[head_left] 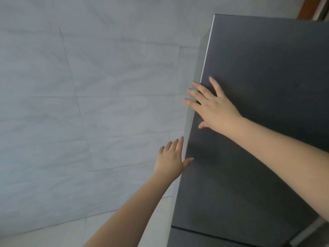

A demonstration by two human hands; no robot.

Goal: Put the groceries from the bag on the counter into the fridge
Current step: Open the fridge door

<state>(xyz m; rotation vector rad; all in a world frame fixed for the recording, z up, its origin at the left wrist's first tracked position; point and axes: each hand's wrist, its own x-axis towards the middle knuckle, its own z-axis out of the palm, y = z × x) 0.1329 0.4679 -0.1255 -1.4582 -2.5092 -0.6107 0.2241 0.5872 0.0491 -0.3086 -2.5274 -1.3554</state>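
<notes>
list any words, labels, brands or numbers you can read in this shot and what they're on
None: no readable text anywhere in view.
The dark fridge door is plain, with no logo or sticker showing.
The tiled wall is unmarked.
The left hand and right hand hold nothing printed.

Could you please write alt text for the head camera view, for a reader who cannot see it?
Both bare hands reach for a dark fridge door: the right hand lies flat near its left edge, the left hand is open at that edge lower down. A pale tiled wall fills the left.
</notes>
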